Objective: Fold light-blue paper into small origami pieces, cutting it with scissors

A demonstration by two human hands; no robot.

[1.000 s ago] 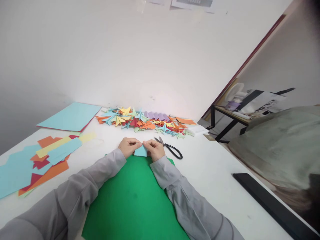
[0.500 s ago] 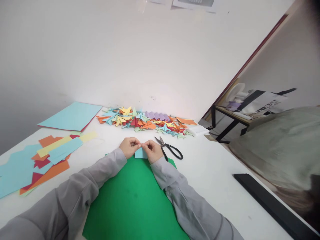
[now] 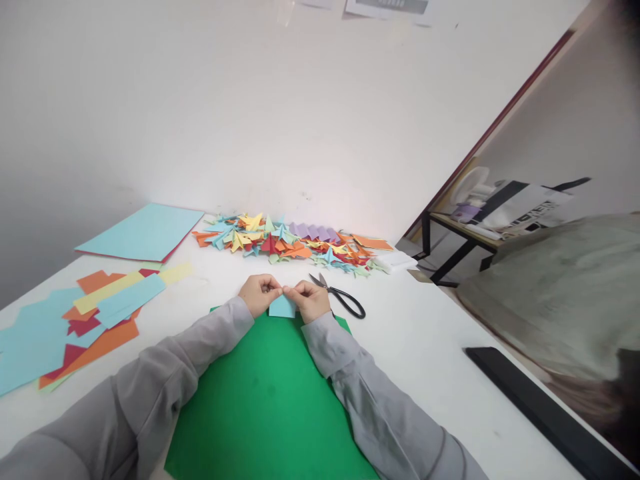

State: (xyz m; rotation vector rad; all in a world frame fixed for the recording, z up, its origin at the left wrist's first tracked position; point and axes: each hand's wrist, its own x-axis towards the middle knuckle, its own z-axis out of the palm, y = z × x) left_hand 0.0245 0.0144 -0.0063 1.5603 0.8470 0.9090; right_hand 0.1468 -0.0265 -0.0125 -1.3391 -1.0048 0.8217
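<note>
A small light-blue paper piece [image 3: 283, 307] lies at the far edge of a large green sheet [image 3: 265, 400] on the white table [image 3: 425, 347]. My left hand [image 3: 259, 294] pinches the paper's upper left part, fingers closed. My right hand [image 3: 313, 301] pinches its upper right part, fingertips nearly meeting those of the left hand. Both arms wear grey sleeves.
Black scissors [image 3: 340, 297] lie just right of my right hand. A heap of folded coloured paper shapes [image 3: 285, 245] stretches along the wall. Cut paper strips [image 3: 85, 313] and a light-blue sheet [image 3: 143, 233] lie to the left. A black bar [image 3: 545, 413] lies at the right table edge, beside a person in green [image 3: 565, 293].
My two hands have drawn closer together over the blue paper, their fingertips now nearly touching. Nothing else has moved.
</note>
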